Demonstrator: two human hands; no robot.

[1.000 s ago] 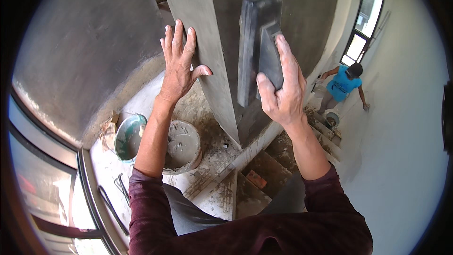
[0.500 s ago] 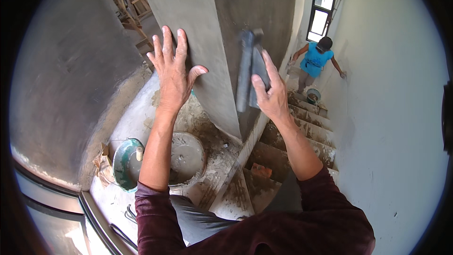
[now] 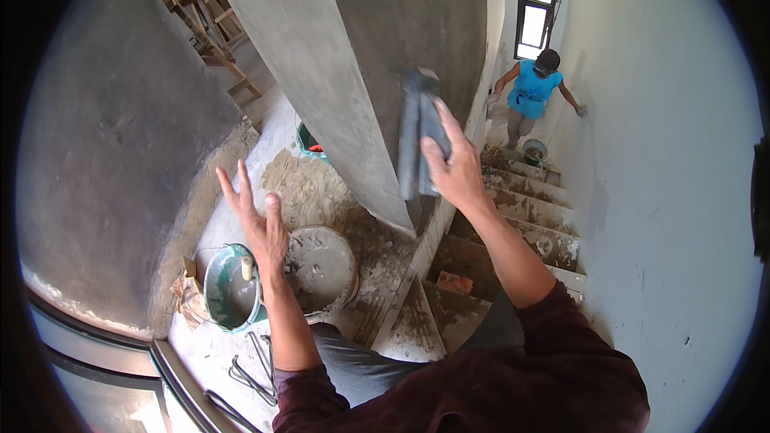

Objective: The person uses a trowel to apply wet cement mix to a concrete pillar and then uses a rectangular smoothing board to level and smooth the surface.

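My right hand point(image 3: 455, 164) grips a grey plastering float point(image 3: 417, 140) by its back, thumb and forefinger showing. The float is blurred by motion and stands lengthwise at the dark plastered wall face point(image 3: 409, 8), close to the corner. Whether it touches the wall all along, I cannot tell. My left hand point(image 3: 261, 228) is in the air with fingers apart and nothing in it. Below it are a round tub of wet grey mortar point(image 3: 353, 277) and a green bucket point(image 3: 210, 289) with a pale handle sticking up in it. The wall's lighter narrow face point(image 3: 309, 72) lies between my hands.
Mortar-smeared stairs point(image 3: 529, 212) drop away at the right, with a brick piece point(image 3: 455, 282) on a step. Lower down stands a person in a blue shirt point(image 3: 536, 88) beside a bucket point(image 3: 534, 151). Black cables point(image 3: 253, 377) lie on the floor; timber point(image 3: 210, 20) stands far left.
My left hand has come off the wall's lighter face and moved down and left. The float in my right hand has shifted slightly. The view has turned, uncovering another bucket behind the wall edge.
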